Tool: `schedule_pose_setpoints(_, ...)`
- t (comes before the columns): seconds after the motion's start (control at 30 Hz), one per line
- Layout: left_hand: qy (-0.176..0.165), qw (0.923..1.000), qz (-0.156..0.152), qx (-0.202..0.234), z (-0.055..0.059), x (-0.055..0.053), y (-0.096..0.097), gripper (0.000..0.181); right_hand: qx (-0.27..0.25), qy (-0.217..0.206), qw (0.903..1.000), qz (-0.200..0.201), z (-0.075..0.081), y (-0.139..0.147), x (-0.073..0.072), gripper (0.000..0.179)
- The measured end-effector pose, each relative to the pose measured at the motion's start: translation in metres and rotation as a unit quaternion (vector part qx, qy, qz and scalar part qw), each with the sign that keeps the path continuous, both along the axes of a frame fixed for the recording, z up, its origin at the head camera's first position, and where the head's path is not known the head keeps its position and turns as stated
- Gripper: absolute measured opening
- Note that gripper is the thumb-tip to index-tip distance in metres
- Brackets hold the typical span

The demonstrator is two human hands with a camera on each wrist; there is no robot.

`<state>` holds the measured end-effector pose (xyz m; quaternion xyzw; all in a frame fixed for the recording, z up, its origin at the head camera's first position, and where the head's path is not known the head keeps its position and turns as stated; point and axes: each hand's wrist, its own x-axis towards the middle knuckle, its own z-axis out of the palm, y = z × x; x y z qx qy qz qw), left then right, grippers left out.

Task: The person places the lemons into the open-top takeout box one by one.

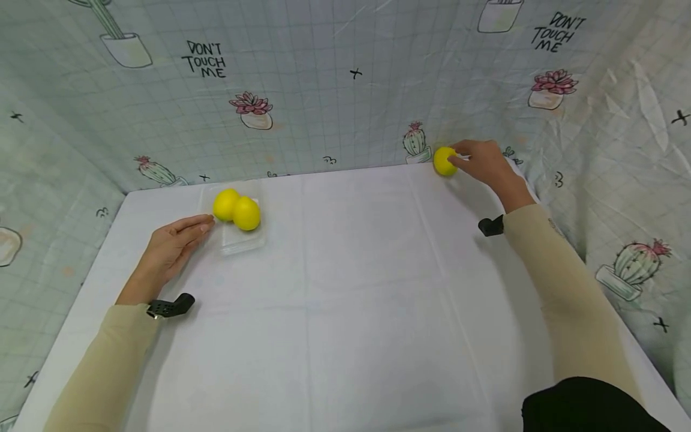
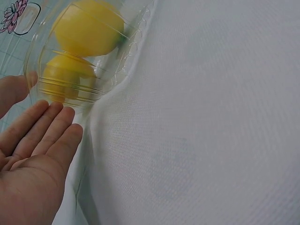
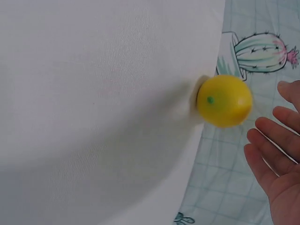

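Note:
At the table's far left stands a clear plastic container (image 1: 243, 245) with two lemons in it, a rear lemon (image 1: 225, 204) and a front lemon (image 1: 247, 213). My left hand (image 1: 175, 243) is at its left side, fingers straight, fingertips right at the wall. The left wrist view shows the thumb (image 2: 16, 91) beside the rim. By the far right edge a third lemon (image 3: 224, 101), round with a green stem spot, rests on the cloth. My right hand (image 1: 486, 165) reaches over beside it. In the right wrist view its fingers (image 3: 276, 138) are spread loosely, a gap short of the lemon.
A white cloth (image 1: 367, 288) with fold creases covers the table. Behind it hangs a printed curtain (image 1: 324, 90) with cacti and lettering, continuing along both sides. Each wrist wears a black strap device, such as the left one (image 1: 171, 306). A black rounded shape (image 1: 588, 408) fills the lower right corner.

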<state>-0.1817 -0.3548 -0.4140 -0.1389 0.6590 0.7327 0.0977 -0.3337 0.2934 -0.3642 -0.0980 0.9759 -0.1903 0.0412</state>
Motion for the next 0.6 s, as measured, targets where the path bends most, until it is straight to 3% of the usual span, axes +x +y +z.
schedule_pose_setpoints(0.33, 0.004, 1.0000, 0.001, 0.007, 0.000, 0.000, 0.000, 0.054, -0.049, -0.026, 0.9965, -0.063, -0.017, -0.002, -0.019, 0.071)
schedule_pose_setpoints(0.6, -0.004, 1.0000, 0.003, -0.005, 0.000, 0.001, 0.001, 0.060, -0.059, -0.044, 0.9927, -0.096, -0.025, -0.016, -0.025, 0.063)
